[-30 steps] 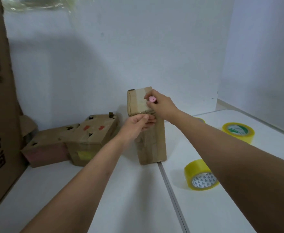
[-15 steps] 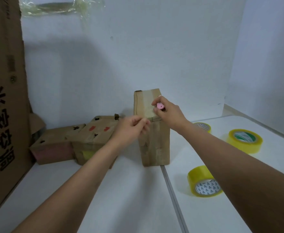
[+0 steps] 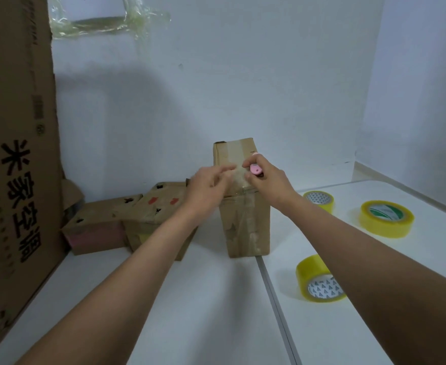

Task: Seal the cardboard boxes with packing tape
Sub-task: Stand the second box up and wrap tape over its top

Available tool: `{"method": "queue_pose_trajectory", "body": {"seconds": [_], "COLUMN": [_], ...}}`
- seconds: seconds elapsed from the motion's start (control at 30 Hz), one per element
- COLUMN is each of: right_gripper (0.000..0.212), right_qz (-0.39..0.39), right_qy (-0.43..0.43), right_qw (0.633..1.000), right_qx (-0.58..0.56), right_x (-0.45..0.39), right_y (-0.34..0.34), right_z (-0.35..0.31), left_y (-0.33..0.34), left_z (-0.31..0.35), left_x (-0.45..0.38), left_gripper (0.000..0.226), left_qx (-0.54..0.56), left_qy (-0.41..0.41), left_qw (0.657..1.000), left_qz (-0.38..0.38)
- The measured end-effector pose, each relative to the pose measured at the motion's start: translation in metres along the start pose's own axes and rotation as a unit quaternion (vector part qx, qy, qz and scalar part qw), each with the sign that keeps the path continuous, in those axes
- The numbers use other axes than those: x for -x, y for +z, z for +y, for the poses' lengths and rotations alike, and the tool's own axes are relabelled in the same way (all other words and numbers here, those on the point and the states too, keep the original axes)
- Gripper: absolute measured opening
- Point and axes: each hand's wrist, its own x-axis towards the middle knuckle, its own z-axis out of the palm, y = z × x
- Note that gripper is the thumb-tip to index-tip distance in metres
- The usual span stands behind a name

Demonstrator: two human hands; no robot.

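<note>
bare forearms (image 3: 127,280), no sleeves, bare hands (image 3: 206,184)

Left arm: I have it reaching forward from lower left, forearm bare, wrist straight. Left hand (image 3: 208,181): raised, back toward the camera, fingers (image 3: 226,171) loosely spread and pointing right, blurred; whether they pinch anything I cannot tell. Right arm: I have it reaching in from lower right, forearm bare, wrist bent slightly inward. Right hand (image 3: 268,177): fingers curled, grip closed around a small pink plastic cutter (image 3: 255,169), thumb and forefinger tips pointing left. The two hands sit near each other, fingertips almost meeting.
</note>
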Motion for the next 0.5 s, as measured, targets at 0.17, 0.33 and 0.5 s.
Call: {"method": "queue_pose_trajectory", "body": {"seconds": [0.17, 0.33, 0.5], "right_gripper": [0.019, 0.029, 0.023], "right_qz": [0.009, 0.019, 0.077], "right_qy": [-0.003, -0.013, 0.121], "right_qw": [0.999, 0.995, 0.988], "right_qx": [-0.039, -0.093, -0.048], "right_x": [0.019, 0.045, 0.050], "right_y": [-0.009, -0.003, -0.012], "right_z": [-0.004, -0.007, 0.017], "left_y": [0.014, 0.022, 0.018], "left_z": [-0.012, -0.007, -0.013], "left_x": [0.011, 0.024, 0.037], "left_gripper": [0.085, 0.094, 0.095], "left_qx": [-0.317, -0.366, -0.231], "left_qy": [0.131, 0.114, 0.019], "left_qw": [0.926, 0.913, 0.971], "left_qz": [-0.156, -0.140, -0.059]}}
